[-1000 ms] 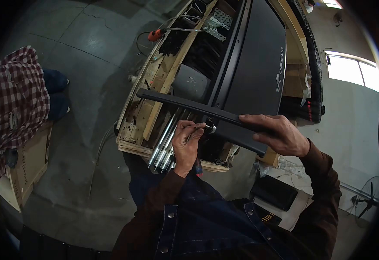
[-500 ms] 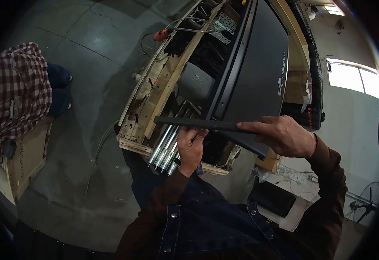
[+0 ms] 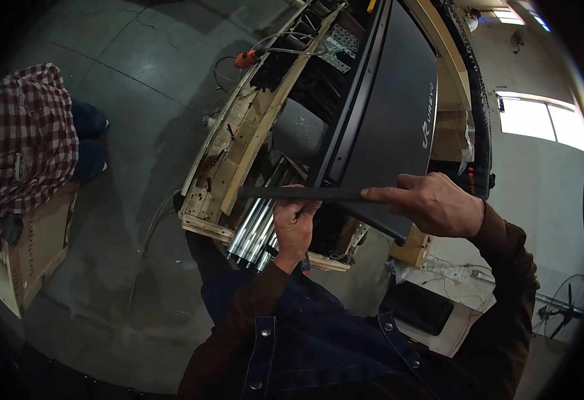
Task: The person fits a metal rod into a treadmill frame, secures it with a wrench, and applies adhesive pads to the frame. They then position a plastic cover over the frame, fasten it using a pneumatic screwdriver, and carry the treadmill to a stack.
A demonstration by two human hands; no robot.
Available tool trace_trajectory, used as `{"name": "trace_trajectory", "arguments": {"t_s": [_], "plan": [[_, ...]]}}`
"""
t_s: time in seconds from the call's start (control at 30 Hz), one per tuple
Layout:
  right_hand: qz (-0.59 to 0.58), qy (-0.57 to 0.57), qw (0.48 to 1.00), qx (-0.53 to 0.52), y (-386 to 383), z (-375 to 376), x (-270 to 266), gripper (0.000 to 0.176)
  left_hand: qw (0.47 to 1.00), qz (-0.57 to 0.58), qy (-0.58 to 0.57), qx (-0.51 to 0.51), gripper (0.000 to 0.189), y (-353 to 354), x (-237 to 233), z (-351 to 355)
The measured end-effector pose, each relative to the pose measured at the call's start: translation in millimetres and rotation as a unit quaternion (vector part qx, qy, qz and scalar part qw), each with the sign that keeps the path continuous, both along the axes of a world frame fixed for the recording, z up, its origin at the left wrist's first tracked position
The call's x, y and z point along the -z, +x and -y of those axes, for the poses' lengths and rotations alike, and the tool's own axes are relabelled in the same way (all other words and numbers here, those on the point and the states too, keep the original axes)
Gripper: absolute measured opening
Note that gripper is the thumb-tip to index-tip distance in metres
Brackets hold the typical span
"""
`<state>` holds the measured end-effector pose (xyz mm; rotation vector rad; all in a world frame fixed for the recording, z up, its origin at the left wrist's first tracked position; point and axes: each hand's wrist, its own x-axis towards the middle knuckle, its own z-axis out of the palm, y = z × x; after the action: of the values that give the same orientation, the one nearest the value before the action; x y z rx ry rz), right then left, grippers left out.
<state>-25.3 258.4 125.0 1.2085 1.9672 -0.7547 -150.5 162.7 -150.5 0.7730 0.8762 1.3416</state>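
Above the near end of the pale wooden crate (image 3: 206, 229) | 1 long, straight, black bar (image 3: 335, 194) is held crosswise | right hand (image 3: 442, 205): clamped on its right part | left hand (image 3: 294, 232): against its middle, fingertips hidden, grip I cannot tell | step, probably: handling the bar's hidden side | next move seems to require steady support

Slim, straight dark bar (image 3: 335, 194), matte, held nearly level across view, left part crossing above silvery tubes (image 3: 252, 230).

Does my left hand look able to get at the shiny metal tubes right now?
Probably yes: the metal tubes have their lower ends uncovered beside your left hand, though it may have to leave the black bar first.
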Motion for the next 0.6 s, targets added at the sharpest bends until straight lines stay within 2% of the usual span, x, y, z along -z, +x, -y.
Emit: {"name": "trace_trajectory", "arguments": {"t_s": [0.03, 0.07, 0.13, 0.23, 0.37, 0.43, 0.57, 0.6], "plan": [[-0.022, -0.011, 0.998, 0.052, 0, -1, -2, 0.058, 1.0, -0.021, 0.007, 0.006, 0.013, 0, -1, 0], [-0.02, -0.009, 0.998, 0.051, 4, 1, 0, 0.058, 1.0, -0.019, 0.009, 0.005, 0.013, -1, -3, 0], [-0.184, 0.08, 0.97, 0.14, 15, 6, 8, 0.059, 0.996, 0.068, -0.05, 0.023, 0.014, -7, -17, -5], [-0.241, 0.103, 0.944, 0.201, 15, 9, 8, 0.058, 0.996, 0.052, -0.065, 0.036, 0.014, 0, -15, -6], [-0.24, 0.079, 0.947, 0.197, 21, 16, 6, 0.058, 0.997, 0.058, -0.048, 0.026, 0.013, 5, -7, -9], [-0.229, 0.06, 0.951, 0.196, 21, 19, 6, 0.058, 1.0, -0.002, -0.014, 0.028, 0.012, 3, -10, -11], [-0.192, 0.029, 0.961, 0.199, 22, 17, 3, 0.057, 1.0, 0.02, 0.006, 0.004, 0.006, 8, -7, -14], [-0.177, 0.033, 0.968, 0.175, 24, 17, 5, 0.057, 1.0, -0.012, 0.017, 0.012, 0.004, 5, -8, -18]]}}
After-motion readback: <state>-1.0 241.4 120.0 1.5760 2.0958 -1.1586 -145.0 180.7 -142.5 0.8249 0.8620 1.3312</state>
